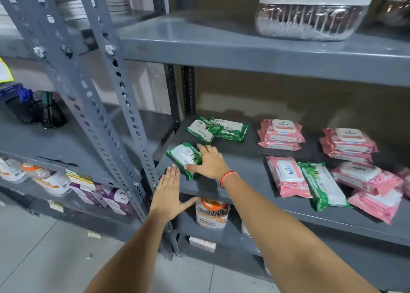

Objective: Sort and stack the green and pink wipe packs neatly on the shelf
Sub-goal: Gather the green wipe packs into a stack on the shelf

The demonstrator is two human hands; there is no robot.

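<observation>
On the grey metal shelf (241, 159) a green wipe pack (183, 156) lies near the front left corner. My right hand (209, 163) grips its right end, thumb over the top. My left hand (167, 195) hovers flat and open at the shelf's front edge, just left of that pack, holding nothing. Two more green packs (218, 129) overlap at the back left. Pink packs sit in two small stacks (280, 134) (348, 144) at the back. Nearer the front, a single pink pack (286, 177) lies beside a fourth green pack (321, 185), with more pink packs (368, 179) at the right.
A slotted grey upright (124, 115) stands just left of the shelf. The shelf above carries a clear jar labelled orange flavour (310, 17). The shelf below holds an orange-lidded jar (211, 214). The left rack has black mesh holders (46, 113) and purple boxes (111, 198).
</observation>
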